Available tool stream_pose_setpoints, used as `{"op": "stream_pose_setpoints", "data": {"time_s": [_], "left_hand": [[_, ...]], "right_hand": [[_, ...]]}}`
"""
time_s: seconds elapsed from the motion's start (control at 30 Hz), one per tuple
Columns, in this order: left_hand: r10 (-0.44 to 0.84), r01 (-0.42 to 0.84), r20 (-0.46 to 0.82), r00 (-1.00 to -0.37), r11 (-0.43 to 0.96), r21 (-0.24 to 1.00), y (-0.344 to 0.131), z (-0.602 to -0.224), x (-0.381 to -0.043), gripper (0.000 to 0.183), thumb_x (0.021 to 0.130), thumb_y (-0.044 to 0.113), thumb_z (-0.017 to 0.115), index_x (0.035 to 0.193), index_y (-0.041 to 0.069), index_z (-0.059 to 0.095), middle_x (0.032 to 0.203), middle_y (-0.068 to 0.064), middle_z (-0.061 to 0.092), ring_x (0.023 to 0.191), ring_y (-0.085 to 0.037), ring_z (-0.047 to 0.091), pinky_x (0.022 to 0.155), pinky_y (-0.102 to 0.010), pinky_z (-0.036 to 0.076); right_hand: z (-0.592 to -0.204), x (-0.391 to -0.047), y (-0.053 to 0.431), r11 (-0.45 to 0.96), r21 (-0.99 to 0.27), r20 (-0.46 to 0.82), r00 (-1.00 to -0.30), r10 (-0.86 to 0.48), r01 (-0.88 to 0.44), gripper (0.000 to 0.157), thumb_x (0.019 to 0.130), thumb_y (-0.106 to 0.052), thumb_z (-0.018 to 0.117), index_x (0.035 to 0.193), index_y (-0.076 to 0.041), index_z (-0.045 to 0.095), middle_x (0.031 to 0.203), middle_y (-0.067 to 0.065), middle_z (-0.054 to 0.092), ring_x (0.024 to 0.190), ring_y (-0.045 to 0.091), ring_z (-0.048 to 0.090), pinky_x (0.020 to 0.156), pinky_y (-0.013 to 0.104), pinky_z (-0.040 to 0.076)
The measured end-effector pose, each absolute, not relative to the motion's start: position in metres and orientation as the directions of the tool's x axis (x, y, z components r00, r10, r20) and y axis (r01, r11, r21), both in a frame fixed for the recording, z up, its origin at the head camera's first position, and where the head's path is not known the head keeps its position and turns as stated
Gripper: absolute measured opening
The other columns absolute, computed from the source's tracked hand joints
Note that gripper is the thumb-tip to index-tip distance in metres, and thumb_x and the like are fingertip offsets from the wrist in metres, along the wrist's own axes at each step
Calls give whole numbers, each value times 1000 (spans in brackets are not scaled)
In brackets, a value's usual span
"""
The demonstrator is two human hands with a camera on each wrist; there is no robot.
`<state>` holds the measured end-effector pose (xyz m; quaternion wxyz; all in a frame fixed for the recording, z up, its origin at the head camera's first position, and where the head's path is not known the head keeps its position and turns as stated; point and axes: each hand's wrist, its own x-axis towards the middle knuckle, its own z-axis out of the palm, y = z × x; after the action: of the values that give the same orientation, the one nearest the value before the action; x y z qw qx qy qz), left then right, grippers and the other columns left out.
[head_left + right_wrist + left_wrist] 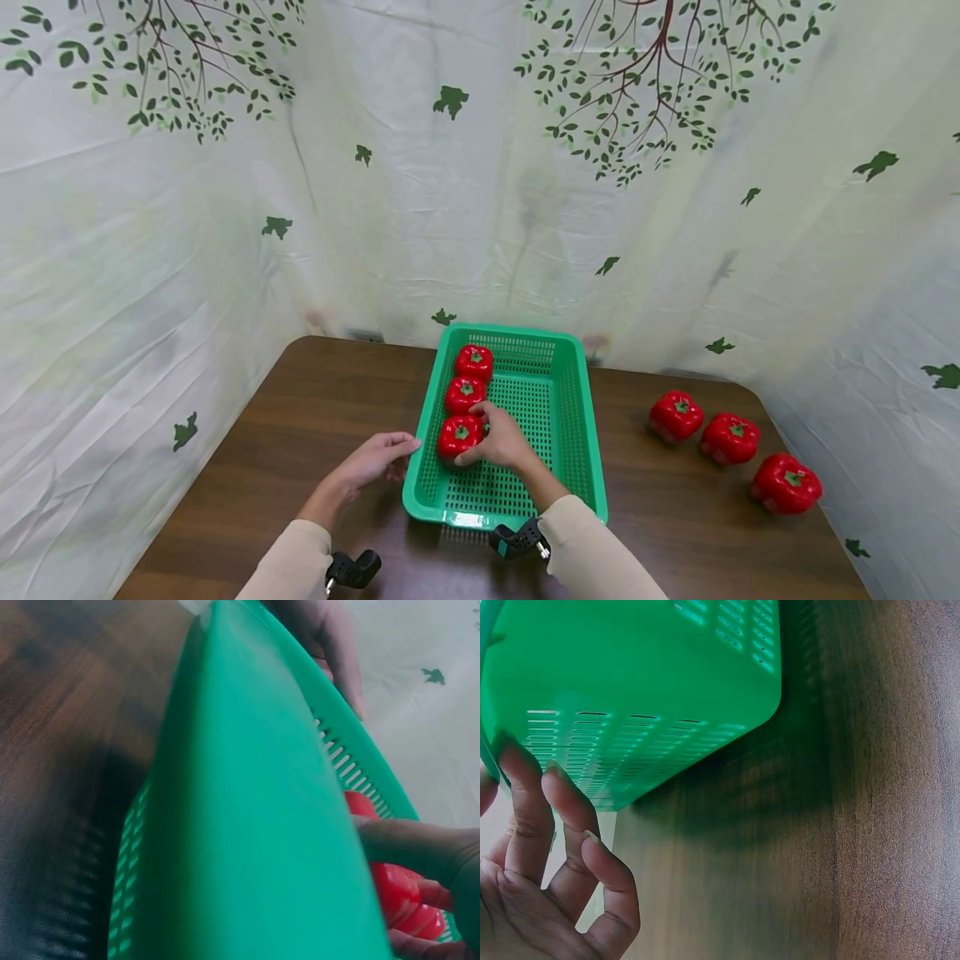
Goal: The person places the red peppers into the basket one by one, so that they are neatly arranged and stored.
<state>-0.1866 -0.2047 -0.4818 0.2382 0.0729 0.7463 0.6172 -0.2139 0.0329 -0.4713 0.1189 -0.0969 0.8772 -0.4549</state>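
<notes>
A green plastic basket (pixel 573 417) stands on the table, with a column of red bell peppers along its left side. My right hand (pixel 504 437) reaches in and grips the nearest bell pepper (pixel 457 435), thumb at its front and fingers at its far right. Behind it sit a middle bell pepper (pixel 463 395) and a far bell pepper (pixel 474 362). At the basket's left rim, my left hand (pixel 375 460) pinches the edge; the left wrist view shows its curled fingers (pixel 529 817) under the rim. In the right wrist view, the basket wall (pixel 255 795) hides much of the held pepper.
On the table's right side lie three more red bell peppers: a left one (pixel 676 417), a middle one (pixel 731 439) and a right one (pixel 786 484). A brown wooden table (pixel 337 383) meets a leaf-printed white cloth (pixel 480 208) at the back and sides.
</notes>
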Motion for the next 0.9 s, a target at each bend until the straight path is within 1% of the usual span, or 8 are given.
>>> {"op": "stream_pose_setpoints", "data": {"time_s": [0.27,0.47,0.57,0.7,0.8,0.9], "left_hand": [[416,-179,-255,-873,213,960,-204,-482,-186,40,100,30,51,108,-8,60,81,-1,64,75,-19,57,71,-34,47],[412,-178,-255,-875,217,960,-204,-481,-186,40,100,31,52,108,-8,60,81,-1,63,75,-19,57,72,-35,48],[412,-179,-257,-874,219,959,-204,-482,-187,40,100,30,52,108,-8,60,81,-1,63,75,-19,58,73,-36,48],[409,-180,-261,-874,225,957,-204,-482,-188,40,100,31,52,109,-7,60,83,-2,64,76,-19,59,75,-36,49],[410,-180,-261,-874,227,957,-205,-482,-188,41,100,32,51,110,-7,60,85,-2,65,77,-19,59,75,-37,49],[413,-179,-262,-872,229,957,-205,-484,-188,42,101,32,50,111,-7,59,85,-2,65,77,-19,58,74,-37,49]], "right_hand": [[-468,-214,43,492,-870,-137,-945,-296,-28,68,67,-14,88,124,-7,53,113,12,52,102,32,51,73,39,50],[-465,-214,52,430,-903,-147,-939,-310,-1,66,68,-13,87,124,-5,53,117,17,53,100,33,54,72,39,51],[-464,-214,60,392,-920,-160,-935,-318,24,66,70,-13,86,126,-5,53,121,20,53,102,35,55,75,43,52],[-462,-214,69,336,-941,-167,-927,-336,48,65,72,-12,84,129,-4,51,124,22,52,108,42,52,81,51,50],[-460,-215,76,317,-946,-172,-924,-341,59,65,75,-13,83,131,-3,50,127,23,51,112,43,50,83,50,50],[-459,-215,82,314,-947,-180,-923,-340,69,64,77,-15,81,132,-3,50,128,22,52,114,42,51,84,47,51]]}}
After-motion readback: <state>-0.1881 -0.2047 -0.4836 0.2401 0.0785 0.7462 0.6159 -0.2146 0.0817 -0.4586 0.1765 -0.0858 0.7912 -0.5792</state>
